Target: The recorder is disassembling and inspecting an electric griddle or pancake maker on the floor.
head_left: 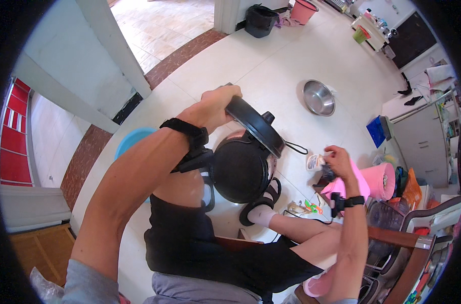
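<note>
My left hand (221, 104) is closed on the rim of a tilted black round lid (255, 124), which has a knob on its outer face and a thin black loop at its far end. Below it, between my legs, is a round black pan (239, 169) with a dark handle on its left. My right hand (338, 161) is out to the right with its fingers curled. Beside its fingertips is a small white tub (314, 162) with a printed label. A dark crumpled thing (328, 173) shows just under the fingers; whether the hand grips it is unclear.
A steel bowl (319, 98) sits on the tiled floor ahead. Left of my leg is a blue basin (131, 139). Pink bins (381, 181) and a wooden chair frame (400, 237) are at the right. A black bin (260, 21) stands by the doorway.
</note>
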Demonstrator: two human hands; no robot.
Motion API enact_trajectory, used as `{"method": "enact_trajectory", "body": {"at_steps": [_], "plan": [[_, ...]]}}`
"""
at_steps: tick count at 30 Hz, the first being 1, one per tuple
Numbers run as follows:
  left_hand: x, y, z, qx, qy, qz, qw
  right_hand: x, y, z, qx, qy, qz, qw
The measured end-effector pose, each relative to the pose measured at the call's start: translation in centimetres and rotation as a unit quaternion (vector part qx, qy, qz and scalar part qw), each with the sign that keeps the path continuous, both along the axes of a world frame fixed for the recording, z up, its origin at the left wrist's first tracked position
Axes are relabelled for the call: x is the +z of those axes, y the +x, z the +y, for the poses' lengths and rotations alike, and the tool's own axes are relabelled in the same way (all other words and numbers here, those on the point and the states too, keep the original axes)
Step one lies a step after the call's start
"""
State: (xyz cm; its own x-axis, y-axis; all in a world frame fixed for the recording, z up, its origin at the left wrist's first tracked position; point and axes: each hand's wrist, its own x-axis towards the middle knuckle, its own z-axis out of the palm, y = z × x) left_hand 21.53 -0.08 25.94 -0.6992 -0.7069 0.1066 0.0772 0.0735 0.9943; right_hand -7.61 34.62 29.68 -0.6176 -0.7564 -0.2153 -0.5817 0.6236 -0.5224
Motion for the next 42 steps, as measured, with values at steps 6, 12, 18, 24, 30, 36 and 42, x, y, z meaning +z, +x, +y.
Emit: {"method": "enact_trajectory", "body": {"at_steps": [6,12,18,24,30,36,42], "plan": [[6.1,0.0,0.8,0.037,0.331,-0.067,0.941,11.6,-3.4,7.9,-0.020,0.032,0.111,0.993],[9.8,-0.2,1.5,0.119,0.443,-0.131,0.879,20.0,-5.0,16.0,-0.097,-0.049,0.072,0.991],[8.6,0.8,0.1,0.125,0.451,-0.135,0.873,25.1,-1.6,19.6,-0.158,-0.168,-0.036,0.972],[9.4,1.7,0.1,0.116,0.446,-0.146,0.875,24.6,9.9,16.7,-0.181,-0.277,-0.184,0.925],[9.0,4.0,-0.5,0.079,0.456,-0.146,0.875,16.2,17.8,11.0,-0.235,-0.474,-0.451,0.719],[8.0,7.3,-1.1,0.039,0.480,-0.143,0.864,7.3,18.4,6.1,-0.198,-0.508,-0.756,0.362],[9.5,9.9,0.5,0.030,0.460,-0.124,0.879,4.6,20.0,3.9,-0.203,-0.532,-0.754,0.328]]}}
